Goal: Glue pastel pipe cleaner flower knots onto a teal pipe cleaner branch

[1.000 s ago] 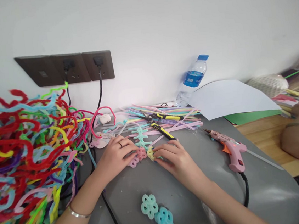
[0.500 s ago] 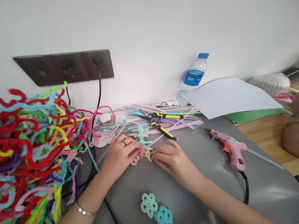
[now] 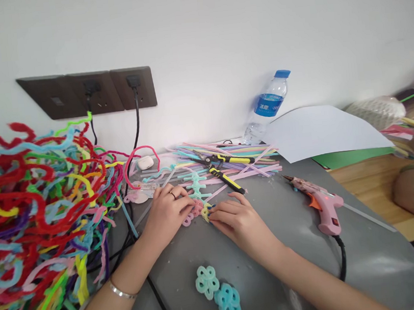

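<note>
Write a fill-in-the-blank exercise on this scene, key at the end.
The left hand touches ____ looped pieces.
The glue gun lies to the ____ of the right hand.
The tilted bottle has a ____ cap.
The pliers have black and ____ handles.

Missing words: pink; right; blue; yellow

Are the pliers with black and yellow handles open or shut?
Open: the pliers' two handles spread apart in a V. The tips are too small to tell how wide they gape.
</note>
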### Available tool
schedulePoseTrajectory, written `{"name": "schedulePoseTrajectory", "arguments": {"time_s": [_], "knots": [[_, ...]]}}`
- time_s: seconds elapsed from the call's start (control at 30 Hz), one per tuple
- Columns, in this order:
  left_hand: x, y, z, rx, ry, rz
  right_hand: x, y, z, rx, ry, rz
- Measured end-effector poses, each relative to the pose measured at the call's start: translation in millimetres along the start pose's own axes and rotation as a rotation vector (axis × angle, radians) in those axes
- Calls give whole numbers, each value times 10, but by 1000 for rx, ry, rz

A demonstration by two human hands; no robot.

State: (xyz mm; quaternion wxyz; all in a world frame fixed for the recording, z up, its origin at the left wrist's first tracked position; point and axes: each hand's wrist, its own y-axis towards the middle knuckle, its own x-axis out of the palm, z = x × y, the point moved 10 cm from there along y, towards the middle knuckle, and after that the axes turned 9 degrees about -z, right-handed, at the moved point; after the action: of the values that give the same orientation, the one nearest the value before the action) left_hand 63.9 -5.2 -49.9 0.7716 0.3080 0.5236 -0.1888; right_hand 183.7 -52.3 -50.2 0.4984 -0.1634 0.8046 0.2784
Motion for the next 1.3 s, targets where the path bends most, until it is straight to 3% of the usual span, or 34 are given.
{"name": "schedulePoseTrajectory", "arguments": {"time_s": [0.4, 0.67, 0.83, 1.03, 1.3], "knots": [[14, -17, 25, 39, -3, -13, 20, -30, 11, 25, -6, 38], [-170, -62, -48, 115, -95, 43, 7, -29, 33, 54, 31, 66], [-192, -104, -139, 159, -218, -44, 16, -36, 33, 54, 37, 54], [-69, -143, -158, 169, -254, -172, 19, -39, 45, 59, 51, 55], [13, -137, -179, 161, -236, -209, 22, -38, 37, 49, 30, 56]]}}
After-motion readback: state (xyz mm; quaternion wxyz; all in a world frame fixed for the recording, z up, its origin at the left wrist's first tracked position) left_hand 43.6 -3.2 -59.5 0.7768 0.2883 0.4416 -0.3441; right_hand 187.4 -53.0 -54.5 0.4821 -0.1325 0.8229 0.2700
